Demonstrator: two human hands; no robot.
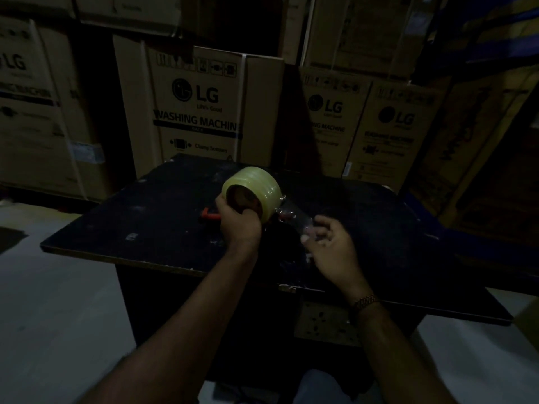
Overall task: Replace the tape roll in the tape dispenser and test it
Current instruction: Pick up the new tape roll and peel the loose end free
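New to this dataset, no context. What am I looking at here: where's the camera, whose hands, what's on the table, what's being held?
There is no robot here. A person wears one wide-angle camera on the head, looking forward and down, so the two arms that come in from the bottom edge are the wearer's own.

The left hand has its grip on a roll of clear tape, with the thumb tucked into the brown core, holding it above the table. The right hand pinches the loose strip of tape pulled off the roll. A bracelet sits on that wrist.

Below is a dark tabletop. A red-handled tool lies on it, mostly hidden behind the left hand; it is probably the tape dispenser, but the picture is too dim to be sure. Behind the table stand cardboard washing machine boxes.
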